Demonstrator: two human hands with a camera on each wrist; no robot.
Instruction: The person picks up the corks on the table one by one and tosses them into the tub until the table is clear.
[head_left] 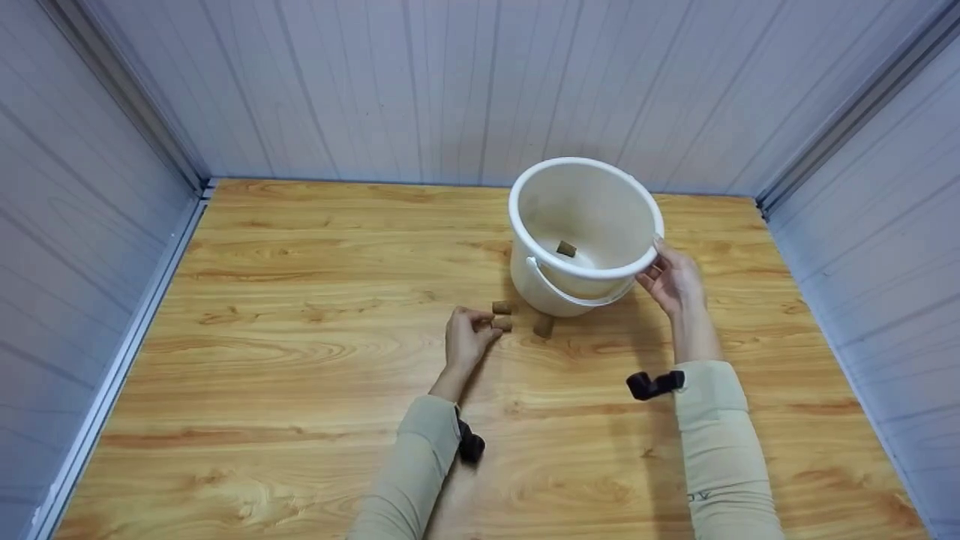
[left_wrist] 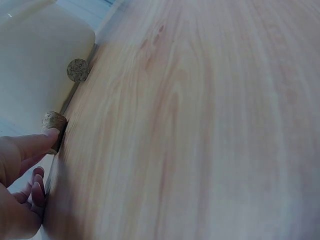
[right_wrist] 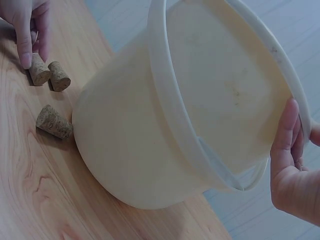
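My left hand [head_left: 466, 337] pinches a cork [head_left: 502, 324] between thumb and fingers, low at the wooden tabletop. Right beside it lies a second cork [head_left: 502, 307]. A third cork [head_left: 544, 325] rests on its side close to the base of a white plastic bucket [head_left: 551, 289]. Inside the bucket, one more cork [head_left: 566, 249] shows on the bottom. With thumb and fingers on either side of the rim, my right hand [head_left: 675, 281] grips the bucket at its right. In the left wrist view the held cork [left_wrist: 56, 120] shows past a fingertip.
The bucket's thin handle [head_left: 570, 298] hangs down against its near side. Pale panel walls [head_left: 360, 90] enclose the wood-grain table [head_left: 300, 360] at the back, left and right. Black wrist cameras [head_left: 471, 444] are strapped at both sleeves.
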